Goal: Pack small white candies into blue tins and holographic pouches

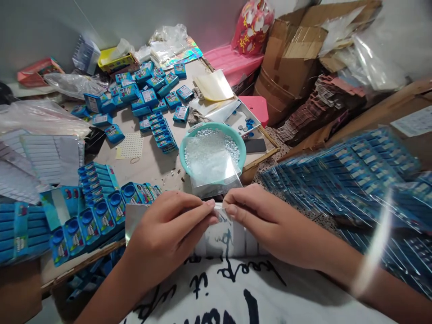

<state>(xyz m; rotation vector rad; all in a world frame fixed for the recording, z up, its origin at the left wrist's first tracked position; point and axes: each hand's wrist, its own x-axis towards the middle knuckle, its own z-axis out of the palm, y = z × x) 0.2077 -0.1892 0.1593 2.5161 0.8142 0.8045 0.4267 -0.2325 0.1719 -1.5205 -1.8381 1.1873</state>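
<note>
Left hand (168, 229) and right hand (270, 225) each pinch-grip the silver sheet (222, 234), its long axis lying left-right across the lap.

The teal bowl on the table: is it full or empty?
Partly full: small white pieces cover the inside of the teal bowl, and a clear plastic bag lies across its near rim.

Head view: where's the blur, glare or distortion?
Head view: wide-angle bending toward the edges; the stacked blue packets at right are smeared by motion blur, with a pale streak over the right forearm. The left hand and right hand, pinching a glossy sticker sheet, are sharp. The clear plastic bag over the teal bowl of white beads shows soft glare.
</note>
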